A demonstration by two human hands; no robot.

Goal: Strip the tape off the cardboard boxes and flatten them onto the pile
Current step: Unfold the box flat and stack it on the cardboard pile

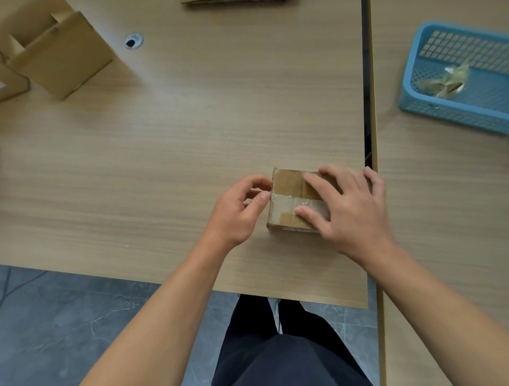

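Pale wood-grain tabletop (pixel 165 151) filled most of the view, with a second tabletop (pixel 440 193) butted against its right side across a dark gap. Grey floor tiles (pixel 68 330) and the person's dark trousers (pixel 289 358) showed below the near edge.

Near the right edge of the first tabletop sat a small cardboard box (pixel 286 181), closed, with a strip of clear tape (pixel 283 199) running left to right across its top. The right grip (pixel 349 209), a bare hand, lay spread on the box's top with straight fingers pressing down on cardboard and tape; it held nothing. The left grip (pixel 239 209) was at the box's left edge, fingers curled, thumb tip and forefinger touching the spot where the tape met that edge. Whether it had hold of a tape end could not be told.

At the far left stood open cardboard boxes (pixel 60 55), flaps up, with a round cable hole (pixel 133 41) near them. A bit of flat cardboard (pixel 234 1) showed at the top edge. On the right tabletop a blue plastic basket (pixel 446 110) held crumpled tape scraps (pixel 446 80).
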